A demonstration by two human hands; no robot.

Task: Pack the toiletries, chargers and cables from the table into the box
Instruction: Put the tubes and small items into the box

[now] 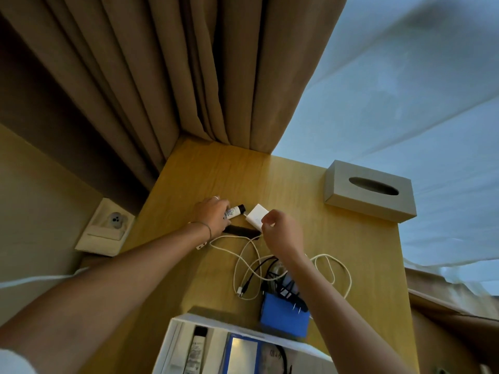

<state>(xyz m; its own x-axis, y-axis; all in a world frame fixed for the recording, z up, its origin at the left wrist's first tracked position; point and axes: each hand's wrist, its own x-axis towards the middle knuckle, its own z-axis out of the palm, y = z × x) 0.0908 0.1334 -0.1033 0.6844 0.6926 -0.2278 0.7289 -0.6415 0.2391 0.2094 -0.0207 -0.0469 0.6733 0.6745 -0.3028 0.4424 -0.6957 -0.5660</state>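
Packing is part done. The box at the near table edge already holds a tube and some flat items. Outstanding on the table: my left hand grips a small bottle; my right hand pinches the white charger. A white cable, black leads, a black bar and a blue case lie unpacked.
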